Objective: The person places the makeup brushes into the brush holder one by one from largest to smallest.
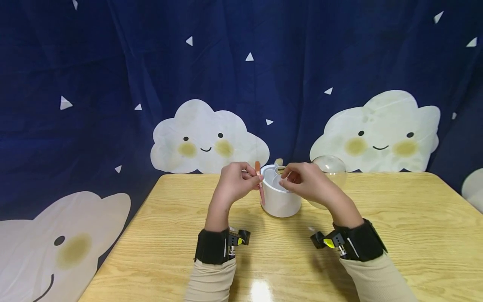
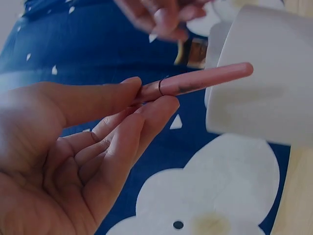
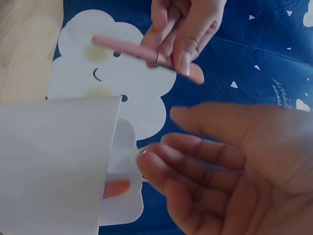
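Note:
My left hand (image 1: 235,181) pinches a slim pink makeup brush (image 2: 210,80) by its middle between thumb and fingers. Its orange bristle tip (image 1: 258,166) points up and the pink handle end hangs down beside a white round holder (image 1: 281,204). The holder has a slanted rim and a divider inside. Above its opening is my right hand (image 3: 230,166), fingers loosely bent and the thumb apart from them, nothing held between. An orange tip (image 3: 117,189) shows inside the holder, close to the right fingertips. A tan-tipped brush (image 1: 279,162) rises behind the rim.
A clear dome (image 1: 331,164) stands just behind and right of the holder, partly hidden by the right hand. The light wood table (image 1: 181,209) ends at a dark blue curtain (image 1: 226,75) with clouds and triangles. Both wrists wear black camera straps (image 1: 213,246).

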Available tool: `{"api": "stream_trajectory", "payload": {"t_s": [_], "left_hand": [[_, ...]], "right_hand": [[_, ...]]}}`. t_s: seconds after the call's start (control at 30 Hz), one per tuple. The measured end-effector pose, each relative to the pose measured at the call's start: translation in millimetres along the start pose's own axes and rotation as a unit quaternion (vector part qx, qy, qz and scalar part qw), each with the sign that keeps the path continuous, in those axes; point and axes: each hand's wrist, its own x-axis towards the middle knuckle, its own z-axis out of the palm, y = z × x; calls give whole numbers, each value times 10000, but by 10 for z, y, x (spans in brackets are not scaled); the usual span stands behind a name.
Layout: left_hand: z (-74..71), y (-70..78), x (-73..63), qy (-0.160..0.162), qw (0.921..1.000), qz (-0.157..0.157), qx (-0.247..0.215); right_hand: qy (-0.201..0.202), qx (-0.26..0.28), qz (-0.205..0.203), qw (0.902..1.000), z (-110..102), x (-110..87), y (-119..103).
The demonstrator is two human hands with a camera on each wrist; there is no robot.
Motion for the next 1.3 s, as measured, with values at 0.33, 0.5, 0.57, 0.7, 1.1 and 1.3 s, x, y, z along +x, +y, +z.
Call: {"api": "stream_trajectory", "payload": {"t_s": [0.33, 0.5, 0.57, 0.7, 1.1, 1.3], "left_hand": [[199, 142, -7, -150, 9988, 464, -97], [238, 156, -2, -78, 9983, 573, 73], [243, 159, -3, -54, 9982, 586, 107], [252, 167, -5, -35, 9982, 592, -11], [214, 142, 10, -167, 9981, 595, -32], [193, 81, 43, 348, 9979, 457, 296]], "right_hand": [[6, 539, -301, 9981, 49, 13, -65], [107, 621, -351, 9974, 57, 17, -99], [118, 648, -373, 9971, 61, 16, -106], [120, 639, -379, 9972, 70, 16, -108], [174, 639, -251, 9975, 25, 20, -81], [347, 410, 140, 9985, -104, -17, -44]]}}
